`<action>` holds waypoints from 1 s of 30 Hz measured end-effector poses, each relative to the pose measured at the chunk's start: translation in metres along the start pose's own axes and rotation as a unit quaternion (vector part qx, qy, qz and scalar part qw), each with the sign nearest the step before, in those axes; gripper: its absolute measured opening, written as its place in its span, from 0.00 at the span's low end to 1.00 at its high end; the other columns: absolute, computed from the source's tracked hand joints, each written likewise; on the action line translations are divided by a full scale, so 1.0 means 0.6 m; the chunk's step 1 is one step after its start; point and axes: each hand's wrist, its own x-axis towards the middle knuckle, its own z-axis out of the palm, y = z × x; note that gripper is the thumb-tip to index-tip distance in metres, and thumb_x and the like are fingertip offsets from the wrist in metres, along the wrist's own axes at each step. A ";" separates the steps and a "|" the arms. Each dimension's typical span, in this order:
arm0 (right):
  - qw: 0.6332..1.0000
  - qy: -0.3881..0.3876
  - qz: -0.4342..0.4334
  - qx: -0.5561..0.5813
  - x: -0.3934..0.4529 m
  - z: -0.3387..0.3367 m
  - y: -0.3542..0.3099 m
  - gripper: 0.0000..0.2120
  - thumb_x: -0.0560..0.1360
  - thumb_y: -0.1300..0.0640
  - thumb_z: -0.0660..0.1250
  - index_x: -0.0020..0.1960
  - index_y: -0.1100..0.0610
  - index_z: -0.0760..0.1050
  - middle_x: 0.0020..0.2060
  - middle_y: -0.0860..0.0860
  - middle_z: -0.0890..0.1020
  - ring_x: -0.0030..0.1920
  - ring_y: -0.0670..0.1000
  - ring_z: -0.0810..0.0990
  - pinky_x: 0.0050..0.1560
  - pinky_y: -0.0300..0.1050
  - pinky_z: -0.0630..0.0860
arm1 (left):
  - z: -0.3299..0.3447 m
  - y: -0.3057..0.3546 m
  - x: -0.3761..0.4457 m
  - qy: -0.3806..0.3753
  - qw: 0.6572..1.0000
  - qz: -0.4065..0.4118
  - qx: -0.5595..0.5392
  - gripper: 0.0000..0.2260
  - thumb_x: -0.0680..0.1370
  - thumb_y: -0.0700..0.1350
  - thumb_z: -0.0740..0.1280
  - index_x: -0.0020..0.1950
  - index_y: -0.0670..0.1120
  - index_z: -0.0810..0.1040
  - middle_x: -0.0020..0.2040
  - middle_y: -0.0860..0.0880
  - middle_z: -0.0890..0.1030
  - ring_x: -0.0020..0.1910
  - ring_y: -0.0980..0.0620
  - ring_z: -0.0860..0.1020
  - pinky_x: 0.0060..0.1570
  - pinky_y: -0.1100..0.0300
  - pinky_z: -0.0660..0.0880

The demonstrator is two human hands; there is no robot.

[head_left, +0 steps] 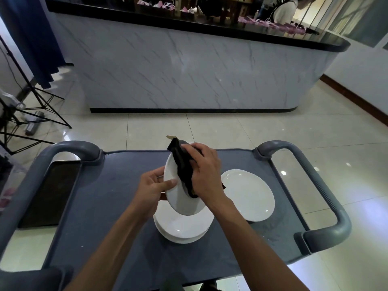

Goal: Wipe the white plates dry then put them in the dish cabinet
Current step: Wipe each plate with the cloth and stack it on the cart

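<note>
My left hand (152, 186) grips the left rim of a white plate (178, 201), tilted up on edge above the cart. My right hand (204, 171) presses a black cloth (182, 164) against the plate's face, fingers curled over the cloth. Directly below the raised plate sits a small stack of white plates (180, 226) on the grey cart top (109, 190). Another white plate (249, 195) lies flat to the right of the stack, partly behind my right wrist.
The cart has grey handles at the left (69, 148) and right (327, 208) ends. A dark tray (52, 192) shows below the left handle. A marble-fronted counter (189, 70) stands ahead across tiled floor, a person behind it. Tripod legs (39, 110) stand at the left.
</note>
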 end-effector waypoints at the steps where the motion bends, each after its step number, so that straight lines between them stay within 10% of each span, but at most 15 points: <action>1: 1.000 0.002 0.012 0.003 0.003 0.000 0.000 0.22 0.78 0.54 0.54 0.68 0.47 0.77 0.63 0.48 0.78 0.64 0.53 0.72 0.62 0.56 0.70 | -0.001 0.000 -0.001 0.001 1.000 0.000 -0.001 0.16 0.74 0.34 0.70 0.60 0.44 0.82 0.52 0.38 0.85 0.48 0.37 0.83 0.42 0.45 0.80; 30: 0.997 0.023 0.030 0.073 -0.058 0.004 0.038 0.21 0.78 0.67 0.66 0.69 0.53 0.77 0.63 0.47 0.78 0.61 0.52 0.73 0.63 0.52 0.71 | -0.036 -0.004 0.013 0.091 0.975 0.015 -0.203 0.15 0.71 0.39 0.69 0.56 0.47 0.84 0.52 0.43 0.85 0.46 0.46 0.84 0.40 0.52 0.82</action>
